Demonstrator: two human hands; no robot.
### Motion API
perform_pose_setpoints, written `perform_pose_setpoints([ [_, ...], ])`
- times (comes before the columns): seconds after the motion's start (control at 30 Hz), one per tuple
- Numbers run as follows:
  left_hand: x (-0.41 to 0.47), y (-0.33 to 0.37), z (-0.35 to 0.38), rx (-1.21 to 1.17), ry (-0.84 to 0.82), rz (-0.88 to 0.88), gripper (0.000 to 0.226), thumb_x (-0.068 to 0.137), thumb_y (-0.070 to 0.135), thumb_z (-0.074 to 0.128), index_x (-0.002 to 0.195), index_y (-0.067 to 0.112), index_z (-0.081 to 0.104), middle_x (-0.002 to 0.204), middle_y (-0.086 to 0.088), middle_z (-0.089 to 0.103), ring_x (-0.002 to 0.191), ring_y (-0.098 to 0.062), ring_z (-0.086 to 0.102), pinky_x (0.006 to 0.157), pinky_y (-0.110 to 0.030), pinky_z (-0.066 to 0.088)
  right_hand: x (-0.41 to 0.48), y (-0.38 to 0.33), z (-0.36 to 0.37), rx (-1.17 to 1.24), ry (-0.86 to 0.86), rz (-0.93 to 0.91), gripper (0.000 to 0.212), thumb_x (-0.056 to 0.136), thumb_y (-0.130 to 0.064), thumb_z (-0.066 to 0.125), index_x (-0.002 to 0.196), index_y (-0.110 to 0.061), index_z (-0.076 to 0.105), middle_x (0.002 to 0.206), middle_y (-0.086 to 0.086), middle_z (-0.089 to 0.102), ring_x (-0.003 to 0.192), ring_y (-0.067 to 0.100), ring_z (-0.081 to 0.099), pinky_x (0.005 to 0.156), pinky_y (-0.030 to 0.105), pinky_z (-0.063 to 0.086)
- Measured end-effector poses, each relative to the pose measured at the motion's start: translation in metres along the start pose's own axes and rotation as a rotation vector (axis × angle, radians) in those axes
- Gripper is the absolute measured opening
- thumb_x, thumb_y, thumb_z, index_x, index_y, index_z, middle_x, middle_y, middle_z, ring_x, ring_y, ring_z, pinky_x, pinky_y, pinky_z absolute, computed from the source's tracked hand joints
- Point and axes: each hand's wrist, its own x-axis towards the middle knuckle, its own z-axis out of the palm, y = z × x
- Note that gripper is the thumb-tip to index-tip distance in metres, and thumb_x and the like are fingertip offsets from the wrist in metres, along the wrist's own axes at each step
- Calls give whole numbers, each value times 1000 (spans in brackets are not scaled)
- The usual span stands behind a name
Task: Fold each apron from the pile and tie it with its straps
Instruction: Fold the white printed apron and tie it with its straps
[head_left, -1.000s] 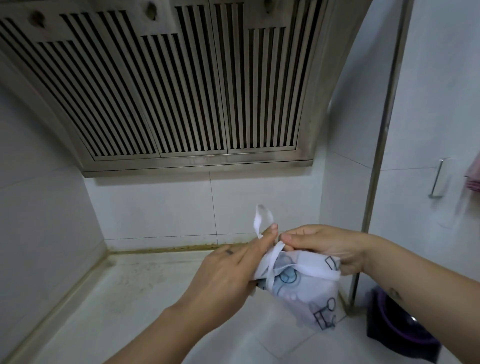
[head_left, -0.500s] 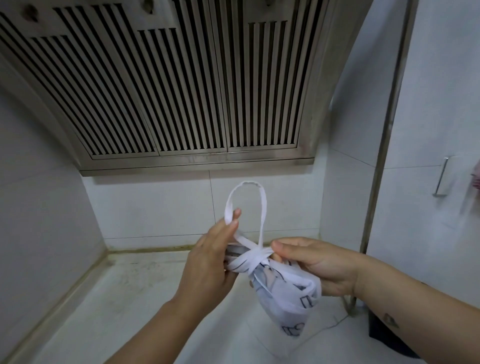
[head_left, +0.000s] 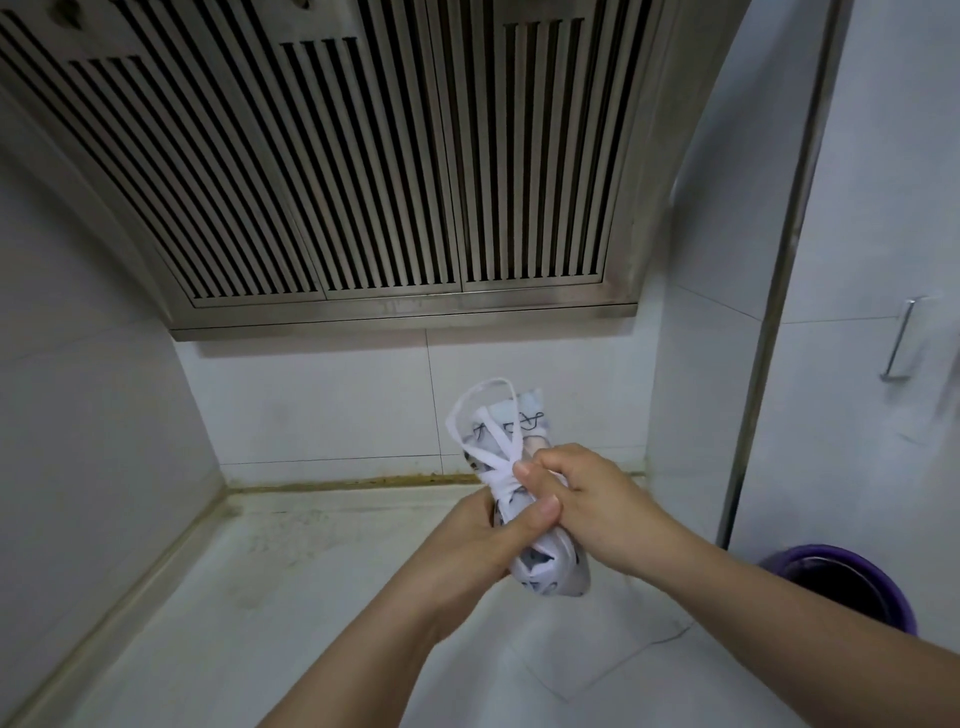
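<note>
White apron (head_left: 553, 574), middle hidden by clasping fingers (head_left: 548, 467) of left hand (head_left: 467, 540) and right hand (head_left: 602, 506).

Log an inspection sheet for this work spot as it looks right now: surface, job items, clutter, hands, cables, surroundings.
Surface: pale counter, brownish staining along its back seam.
Job's things: folded apron held above the counter; white straps wrapped round it, one loop free at the top. No apron pile in view.
Clutter: nothing seen.
Hands: left hand grips the apron's lower part; right hand pinches the straps where they cross.
Cables: nothing seen.
Surroundings: slatted range hood overhead, tiled wall, purple bucket lower right, metal handle at right.
</note>
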Motion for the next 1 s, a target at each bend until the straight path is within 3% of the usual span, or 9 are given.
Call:
perform_pose_setpoints([
  [0.1, -2, -3, -1, 16, -41, -25, 26, 85, 14, 69, 111, 18, 65, 107, -10, 71, 97, -19, 68, 81, -28, 54, -1, 4, -12, -193, -164, 41, 47, 94, -41, 51, 60, -9, 47, 64, 7, 45, 58, 15, 43, 59, 30, 36],
  [0.2, -3, -6, -2, -11, -38, -9, 45, 69, 2, 52, 108, 19, 67, 109, -13, 70, 101, -20, 66, 83, -29, 51, -1, 2, -24, -332, -331, 42, 46, 97, -41, 43, 79, 0, 54, 82, 16, 58, 75, 26, 58, 75, 40, 51],
  [0.33, -5, -4, -3, -119, -114, -10, 50, 68, -7, 43, 111, 6, 65, 106, -18, 69, 98, -28, 67, 79, -34, 55, -3, -3, -38, -412, -428, -22, 38, 100, -36, 37, 73, -14, 48, 83, 12, 62, 68, 16, 60, 77, 36, 50],
  [0.43, -7, -5, -9, -354, -138, -38, 51, 64, -7, 47, 109, 4, 69, 109, -20, 68, 93, -28, 67, 76, -36, 54, -6, -5, -43, -364, -392, -47, 39, 100, -34, 37, 84, -4, 54, 89, 16, 58, 66, 16, 56, 68, 27, 49],
  [0.6, -6, -8, -14, -597, -171, -48, 57, 63, -9, 45, 116, -1, 65, 122, -27, 59, 105, -32, 59, 85, -35, 49, -13, -4, -46, -235, -290, -76, 33, 99, -27, 42, 75, -7, 52, 77, -6, 46, 61, -1, 48, 61, 11, 39],
  [0.7, -6, -7, -15, -566, -190, -72, 54, 66, -5, 46, 116, 3, 66, 120, -23, 62, 102, -30, 62, 81, -35, 53, -14, 1, -40, -349, -222, -101, 34, 100, -27, 42, 70, -12, 49, 78, -3, 48, 70, 3, 48, 65, 13, 38],
  [0.8, -10, 0, -10, -291, -103, -51, 42, 77, 14, 62, 119, 12, 66, 116, -15, 67, 103, -28, 64, 85, -40, 52, -14, 4, -32, -463, -151, -84, 38, 99, -33, 42, 74, -7, 54, 84, 5, 53, 78, 16, 53, 76, 31, 43],
  [0.87, -11, 2, -4, -138, 15, -39, 42, 78, 26, 74, 117, 15, 65, 110, -12, 70, 100, -27, 67, 89, -43, 52, -15, 1, -26, -478, -121, -93, 37, 99, -34, 42, 70, -12, 51, 82, 4, 53, 77, 18, 52, 76, 34, 43],
  [1.0, -12, -2, 2, -293, 133, -71, 35, 75, 23, 67, 108, 11, 70, 102, -17, 71, 89, -28, 69, 86, -43, 54, -13, -3, -27, -401, -213, -110, 32, 99, -31, 42, 74, -14, 53, 80, -2, 51, 75, 12, 52, 74, 26, 45],
])
